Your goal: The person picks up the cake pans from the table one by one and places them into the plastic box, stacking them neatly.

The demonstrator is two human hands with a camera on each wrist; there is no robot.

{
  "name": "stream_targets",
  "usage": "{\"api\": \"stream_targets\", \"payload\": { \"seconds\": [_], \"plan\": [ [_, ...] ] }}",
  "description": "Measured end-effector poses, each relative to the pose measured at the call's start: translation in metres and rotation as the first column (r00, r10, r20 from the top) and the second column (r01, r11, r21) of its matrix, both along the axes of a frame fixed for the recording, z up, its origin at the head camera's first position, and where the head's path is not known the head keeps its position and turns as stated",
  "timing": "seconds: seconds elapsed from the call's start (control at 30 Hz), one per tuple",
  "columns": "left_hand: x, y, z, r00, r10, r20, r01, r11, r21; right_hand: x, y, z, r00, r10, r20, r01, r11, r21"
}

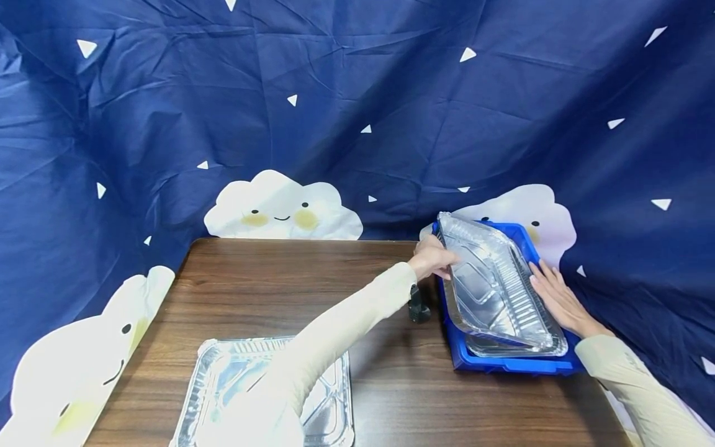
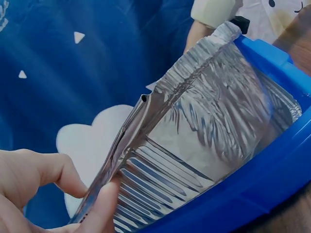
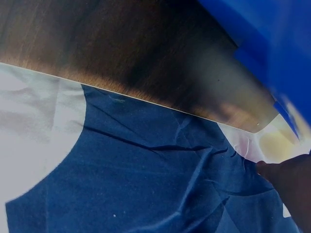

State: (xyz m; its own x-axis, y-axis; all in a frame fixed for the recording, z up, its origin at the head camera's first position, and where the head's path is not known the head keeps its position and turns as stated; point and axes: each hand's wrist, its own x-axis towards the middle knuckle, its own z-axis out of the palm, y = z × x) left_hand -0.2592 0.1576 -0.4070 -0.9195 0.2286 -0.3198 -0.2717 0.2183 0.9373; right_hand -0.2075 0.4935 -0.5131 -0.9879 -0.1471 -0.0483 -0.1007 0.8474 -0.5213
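My left hand (image 1: 432, 256) pinches the left rim of a shiny foil tray (image 1: 491, 279) between thumb and fingers. That tray lies tilted in a blue plastic bin (image 1: 505, 366), its left side raised. Beneath it, the edge of another foil tray (image 1: 488, 349) shows inside the bin. In the left wrist view, ridged and crumpled walls of the foil tray (image 2: 160, 170) stand above the bin's blue rim (image 2: 277, 194). My right hand (image 1: 558, 298) has its fingers straight against the right side of the tray and bin. Only a dark part of that hand (image 3: 291, 187) appears in the right wrist view.
Another foil tray (image 1: 329, 403) lies on the wooden table (image 1: 391, 397) at the front left, partly covered by my left sleeve. A small black device (image 1: 418, 305) is at my left wrist. The blue curtain (image 1: 335, 124) with white clouds hangs behind the table.
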Motion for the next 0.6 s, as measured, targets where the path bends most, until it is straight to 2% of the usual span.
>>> {"api": "stream_targets", "payload": {
  "seconds": [0.13, 0.27, 0.37, 0.5, 0.6],
  "plan": [
    [0.0, 0.012, -0.007, 1.0, 0.02, 0.006, -0.019, 0.997, -0.079, 0.0, -0.001, 0.0, 1.0, 0.002, -0.003, -0.002, 1.0, 0.01],
    [0.001, 0.022, -0.015, 0.999, 0.033, 0.024, -0.031, 0.997, -0.076, 0.0, -0.001, -0.001, 1.0, 0.003, -0.007, -0.003, 1.0, 0.028],
    [0.002, 0.026, -0.02, 0.999, 0.042, 0.005, -0.041, 0.995, -0.087, 0.0, -0.001, -0.001, 1.0, 0.011, -0.021, -0.01, 0.999, 0.035],
    [0.004, 0.03, -0.025, 0.998, 0.028, -0.049, -0.035, 0.987, -0.159, 0.0, 0.0, -0.001, 0.999, 0.032, -0.04, -0.031, 0.999, 0.025],
    [0.006, 0.033, -0.028, 0.998, 0.031, -0.062, -0.042, 0.982, -0.185, 0.001, 0.001, -0.001, 0.998, 0.044, -0.039, -0.044, 0.999, 0.013]
  ]
}}
